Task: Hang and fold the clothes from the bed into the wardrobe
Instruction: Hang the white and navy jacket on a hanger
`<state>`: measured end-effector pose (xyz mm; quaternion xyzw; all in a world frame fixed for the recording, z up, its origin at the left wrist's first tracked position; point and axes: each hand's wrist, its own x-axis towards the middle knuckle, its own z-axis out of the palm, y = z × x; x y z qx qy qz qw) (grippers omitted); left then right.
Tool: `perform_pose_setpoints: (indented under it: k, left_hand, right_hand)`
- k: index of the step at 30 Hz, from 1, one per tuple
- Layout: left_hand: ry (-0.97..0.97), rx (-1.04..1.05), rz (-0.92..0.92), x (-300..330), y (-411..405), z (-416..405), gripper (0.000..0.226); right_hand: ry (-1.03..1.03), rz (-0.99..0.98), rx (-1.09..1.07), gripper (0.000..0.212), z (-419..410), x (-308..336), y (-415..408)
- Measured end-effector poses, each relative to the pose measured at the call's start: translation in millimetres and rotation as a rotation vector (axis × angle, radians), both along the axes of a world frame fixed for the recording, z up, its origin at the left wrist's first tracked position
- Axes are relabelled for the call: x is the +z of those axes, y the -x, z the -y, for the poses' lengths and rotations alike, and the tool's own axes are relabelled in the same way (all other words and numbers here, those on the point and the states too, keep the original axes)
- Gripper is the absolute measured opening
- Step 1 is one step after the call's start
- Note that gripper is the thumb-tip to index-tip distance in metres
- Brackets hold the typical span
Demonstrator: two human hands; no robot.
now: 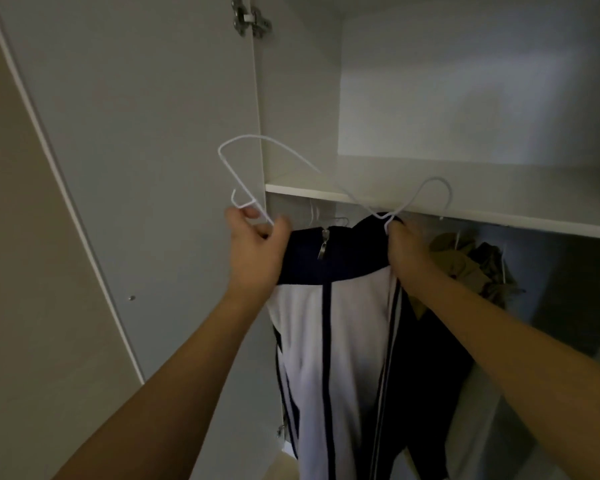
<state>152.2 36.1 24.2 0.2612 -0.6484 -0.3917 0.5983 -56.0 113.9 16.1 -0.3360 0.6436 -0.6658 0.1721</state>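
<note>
A navy and white zip jacket (329, 341) hangs in front of the open wardrobe, its navy collar raised just under the white shelf (465, 211). My left hand (257, 244) grips the jacket's left shoulder together with one end of a white wire hanger (243, 174). That hanger's body arcs up and to the right, outside the jacket. My right hand (406, 244) pinches the hanger's neck and the collar below its hook (437, 192). The zip pull (324, 242) dangles at the collar.
The wardrobe door (136, 150) stands open on the left, hinge (250, 17) at the top. Olive and brown garments (471, 265) hang inside to the right, under the shelf. More white hanger hooks (314, 213) show behind the jacket. The upper compartment is lit.
</note>
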Motion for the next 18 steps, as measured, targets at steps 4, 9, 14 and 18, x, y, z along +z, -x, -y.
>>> perform_pose_setpoints:
  k: [4,9,14,18]
  left_hand:
    - [-0.286,0.028,-0.196,25.0,11.3,12.1,0.04]
    - [-0.064,0.066,0.043,20.8,17.8,18.1,0.055]
    - [0.045,0.048,0.146,17.8,25.2,18.1,0.056]
    - [0.179,-0.064,0.383,23.9,24.8,12.2,0.044]
  right_hand:
    - [0.004,-0.061,-0.011,0.027,3.5,2.6,-11.2]
    - [-0.203,0.237,0.243,0.019,-13.3,23.3,4.9]
    - [-0.119,0.397,0.366,0.025,-16.9,22.2,8.1]
    - [-0.063,0.498,0.15,0.014,-0.4,18.8,5.9]
